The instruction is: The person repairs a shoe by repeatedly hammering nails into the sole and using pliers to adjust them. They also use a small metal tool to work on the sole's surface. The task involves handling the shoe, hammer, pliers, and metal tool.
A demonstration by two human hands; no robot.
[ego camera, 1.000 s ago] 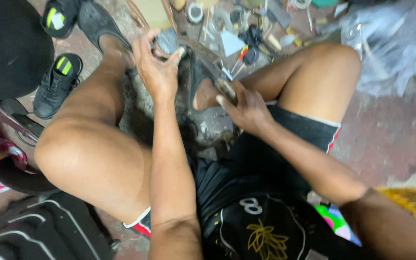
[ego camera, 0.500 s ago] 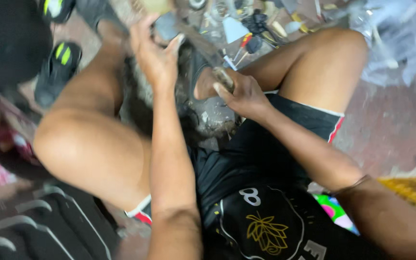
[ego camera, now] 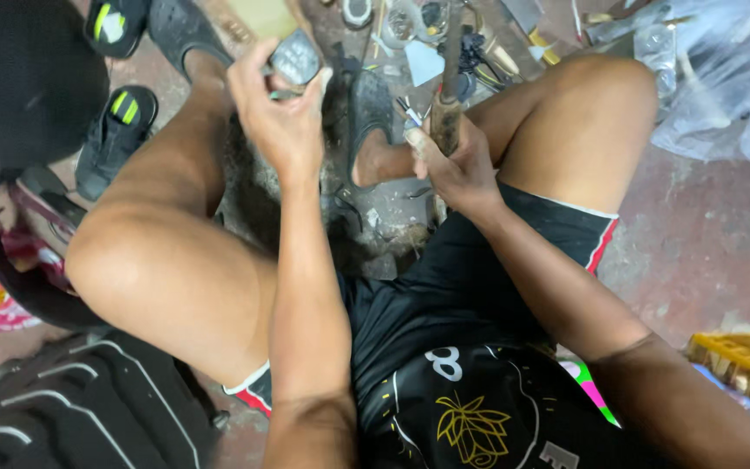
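Note:
I sit low with both knees spread over a dirty floor. My left hand (ego camera: 279, 117) is raised in front of me and grips a small dark grey metal piece (ego camera: 295, 57) between fingers and thumb. My right hand (ego camera: 457, 161) is closed around the wooden handle of a tool (ego camera: 446, 113) that points away from me, its far end among the clutter. Below the hands lies a rough grey block (ego camera: 384, 230) on the ground, next to my foot in a dark sandal (ego camera: 366, 113).
Small tools, bits and scraps (ego camera: 444, 35) litter the floor ahead. A pair of black shoes with green marks (ego camera: 119, 130) lies at the left, crumpled clear plastic (ego camera: 722, 78) at the right, a yellow crate (ego camera: 744, 360) low right, and a black bag (ego camera: 71, 408) low left.
My left hand has lifted the metal piece higher and further forward. My right hand has left the grey block and now holds the wooden-handled tool upright.

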